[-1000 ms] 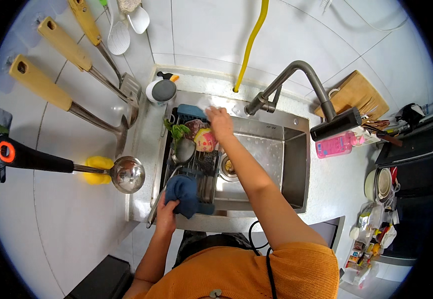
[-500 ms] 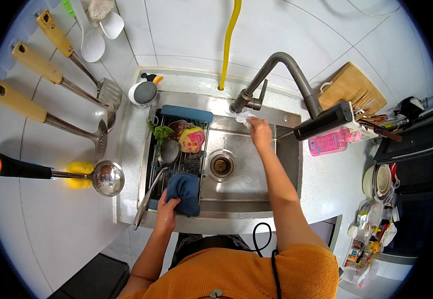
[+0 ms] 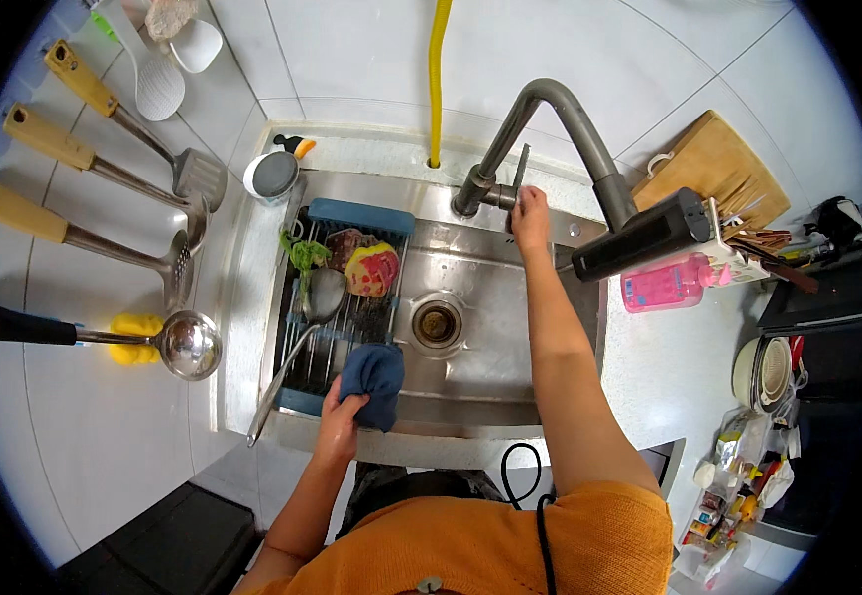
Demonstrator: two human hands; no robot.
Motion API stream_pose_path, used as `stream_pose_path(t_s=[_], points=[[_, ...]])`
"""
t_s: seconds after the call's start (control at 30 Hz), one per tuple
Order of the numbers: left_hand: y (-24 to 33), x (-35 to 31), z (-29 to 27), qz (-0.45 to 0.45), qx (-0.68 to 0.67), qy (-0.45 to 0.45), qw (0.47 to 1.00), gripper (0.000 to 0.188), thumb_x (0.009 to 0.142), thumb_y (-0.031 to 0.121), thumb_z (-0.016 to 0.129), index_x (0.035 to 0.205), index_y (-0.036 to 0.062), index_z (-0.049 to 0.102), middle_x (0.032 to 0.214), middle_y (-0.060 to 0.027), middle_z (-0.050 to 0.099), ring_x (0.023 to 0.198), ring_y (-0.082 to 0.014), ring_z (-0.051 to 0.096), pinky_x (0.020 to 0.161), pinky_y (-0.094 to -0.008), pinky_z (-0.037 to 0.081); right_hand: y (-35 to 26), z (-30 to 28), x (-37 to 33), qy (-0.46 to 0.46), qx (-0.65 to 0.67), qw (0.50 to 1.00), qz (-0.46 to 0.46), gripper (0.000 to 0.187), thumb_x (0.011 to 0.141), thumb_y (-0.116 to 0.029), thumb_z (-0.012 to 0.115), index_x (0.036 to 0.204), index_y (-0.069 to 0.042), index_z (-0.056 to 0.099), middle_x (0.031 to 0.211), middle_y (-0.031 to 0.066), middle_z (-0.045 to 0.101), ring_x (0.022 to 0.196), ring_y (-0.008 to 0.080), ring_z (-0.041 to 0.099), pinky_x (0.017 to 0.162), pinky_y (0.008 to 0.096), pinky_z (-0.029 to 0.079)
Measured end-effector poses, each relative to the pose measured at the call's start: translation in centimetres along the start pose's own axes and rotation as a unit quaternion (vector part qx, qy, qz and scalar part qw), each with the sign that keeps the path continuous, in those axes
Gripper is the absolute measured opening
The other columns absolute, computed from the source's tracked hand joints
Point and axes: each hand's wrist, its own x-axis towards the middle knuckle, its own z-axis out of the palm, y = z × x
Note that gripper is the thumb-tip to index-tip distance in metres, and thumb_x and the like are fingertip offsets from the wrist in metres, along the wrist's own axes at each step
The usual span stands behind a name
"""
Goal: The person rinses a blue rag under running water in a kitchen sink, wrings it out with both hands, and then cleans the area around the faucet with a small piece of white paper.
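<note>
My left hand (image 3: 340, 421) is closed round a bunched dark blue cloth (image 3: 372, 385), held over the front edge of the sink (image 3: 495, 382). My right hand (image 3: 530, 220) reaches across the basin to the grey faucet (image 3: 495, 164). Its curled fingers press against the base of the faucet handle (image 3: 522, 169); the fingertips are partly hidden. In the draining rack (image 3: 361, 216) on the sink's left lie a long-handled metal ladle (image 3: 326, 295), green leaves (image 3: 307, 255) and a yellow-and-pink sponge (image 3: 371, 270).
Slotted turners and a skimmer (image 3: 175, 268) hang on the left wall beside another ladle (image 3: 191, 345). A grey-lidded cup (image 3: 275, 176) stands behind the rack. Right of the sink are a pink bottle (image 3: 664, 285), a cutting board (image 3: 718, 169) and chopsticks. A yellow hose (image 3: 437, 89) hangs behind.
My right hand has moved from beside the faucet's base up to its handle. The white crumpled thing at its fingers no longer shows. My left hand still holds the cloth.
</note>
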Motion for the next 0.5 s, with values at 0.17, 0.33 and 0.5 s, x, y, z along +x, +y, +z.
stream_pose_path(t_s=[0.17, 0.33, 0.5], points=[[-0.6, 0.0, -0.3, 0.017, 0.004, 0.014, 1.0, 0.041, 0.072, -0.003, 0.046, 0.112, 0.0014, 0.049, 0.101, -0.0074, 0.056, 0.094, -0.0181, 0.053, 0.086, -0.0291, 0.038, -2.1, 1.0, -3.1, -0.061, 0.027, 0.996, -0.058, 0.025, 0.076, -0.002, 0.054, 0.1, -0.007, 0.058, 0.102, 0.0139, 0.057, 0.094, 0.0318, 0.054, 0.08, 0.037, 0.045], [-0.9, 0.1, -0.1, 0.015, -0.006, 0.004, 1.0, 0.041, 0.072, -0.003, 0.047, 0.112, 0.0015, 0.049, 0.101, -0.007, 0.056, 0.094, -0.0174, 0.053, 0.086, -0.0282, 0.038, -3.7, -0.4, -4.7, -0.084, 0.06, 0.976, -0.192, 0.027, 0.071, 0.002, 0.056, 0.095, -0.009, 0.06, 0.098, 0.0102, 0.058, 0.093, 0.0302, 0.053, 0.078, 0.0363, 0.045], [0.1, -0.3, 0.2, 0.009, -0.005, -0.011, 1.0, 0.041, 0.072, -0.004, 0.046, 0.113, 0.0012, 0.048, 0.102, -0.0072, 0.056, 0.093, -0.017, 0.053, 0.084, -0.0275, 0.04, -5.3, -1.4, -5.4, -0.143, 0.024, 0.973, -0.181, 0.026, 0.068, 0.002, 0.06, 0.092, -0.009, 0.062, 0.09, 0.0101, 0.056, 0.088, 0.0288, 0.052, 0.075, 0.0358, 0.045]])
